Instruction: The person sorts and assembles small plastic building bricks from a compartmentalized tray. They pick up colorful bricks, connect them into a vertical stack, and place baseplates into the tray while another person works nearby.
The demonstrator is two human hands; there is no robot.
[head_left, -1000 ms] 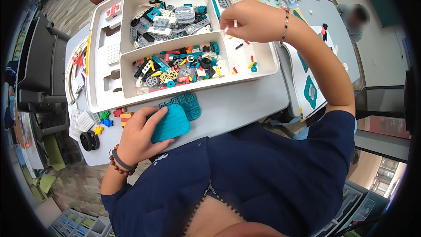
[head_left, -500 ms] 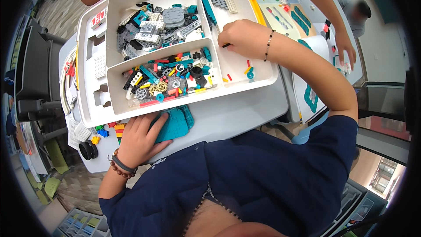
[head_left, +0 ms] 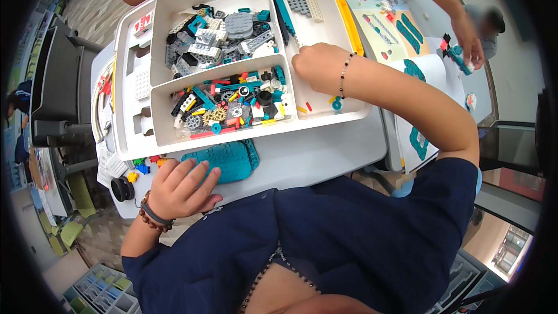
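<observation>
At upper centre, where your right hand [head_left: 318, 68] curls in the tray [head_left: 328, 34], grip hidden, pinch small pieces [head_left: 308, 106] singly, resting your loosely open, empty-looking left hand [head_left: 181, 191] by the teal plate [head_left: 228, 163], left of centre.

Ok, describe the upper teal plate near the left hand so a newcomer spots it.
On the pale table, find the big white tray, then look just nearer the wearer. There, partly covered by the left hand, lies the studded upper teal plate. Its broad, round-cornered face sets it apart from the second teal plate, which shows as a strip on its right.
</observation>
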